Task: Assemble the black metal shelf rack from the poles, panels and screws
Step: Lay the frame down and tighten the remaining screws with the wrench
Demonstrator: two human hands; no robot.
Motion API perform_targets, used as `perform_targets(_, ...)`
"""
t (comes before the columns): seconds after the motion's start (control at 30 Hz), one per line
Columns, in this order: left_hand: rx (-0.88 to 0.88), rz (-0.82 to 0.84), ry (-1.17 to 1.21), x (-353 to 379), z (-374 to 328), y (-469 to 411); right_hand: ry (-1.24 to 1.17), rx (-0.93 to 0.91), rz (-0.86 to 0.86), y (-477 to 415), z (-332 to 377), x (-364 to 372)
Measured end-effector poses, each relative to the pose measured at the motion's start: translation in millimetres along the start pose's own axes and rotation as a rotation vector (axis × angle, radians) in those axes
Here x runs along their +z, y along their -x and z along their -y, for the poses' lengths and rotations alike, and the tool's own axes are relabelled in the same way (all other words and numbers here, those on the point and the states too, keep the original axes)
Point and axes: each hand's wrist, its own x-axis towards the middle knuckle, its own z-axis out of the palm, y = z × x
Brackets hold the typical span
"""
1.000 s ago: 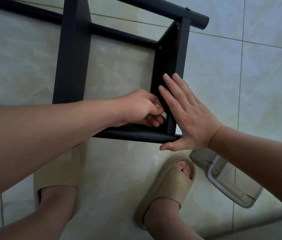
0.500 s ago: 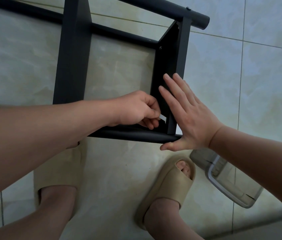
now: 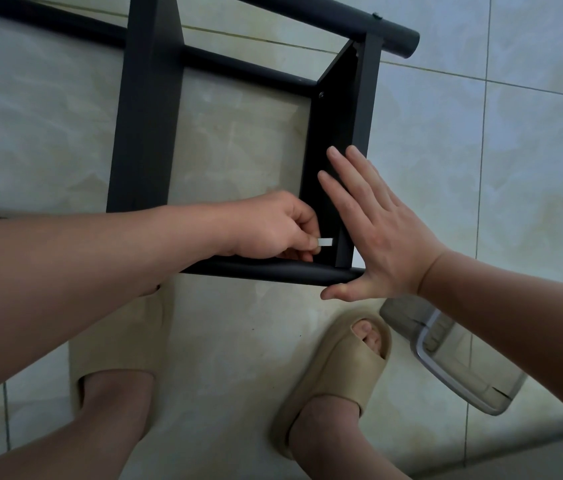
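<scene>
The black metal shelf rack [image 3: 148, 109] lies on its side on the tiled floor, with round poles [image 3: 325, 15] joined by flat panels. My left hand [image 3: 273, 230] pinches a small silver key tool [image 3: 325, 241] at the lower inside corner of the right-hand panel [image 3: 337, 126], just above the near pole [image 3: 273, 270]. My right hand [image 3: 373, 230] lies flat with straight fingers against the outer face of that panel, thumb under the near pole's end. A screw head [image 3: 321, 95] shows higher up on the panel.
My two feet in beige slippers [image 3: 339, 372] stand on the pale tiles just below the rack. A clear plastic container [image 3: 453, 358] lies on the floor at the lower right, partly behind my right forearm.
My left hand has turned a little at the panel's corner, so the silver tool now sticks out more plainly from my fingers. My right hand and the rack have stayed put.
</scene>
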Motion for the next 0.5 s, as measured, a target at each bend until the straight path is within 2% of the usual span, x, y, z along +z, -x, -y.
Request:
perform_targets(0.2, 0.011, 0.039, -0.187, -2.4, 1.0, -1.8, 0.010, 0.009, 0.009, 0.4, 0.7, -0.2)
perform_targets(0.4, -0.031, 0.044, -0.249, -2.7, 0.1, -1.6, 0.014, 0.000, 0.028, 0.1, 2.0, -1.1)
perform_targets(0.5, -0.120, 0.024, -0.579, -22.0, 0.0, 9.8, 0.046, 0.005, 0.085, 0.5, 5.6, -6.2)
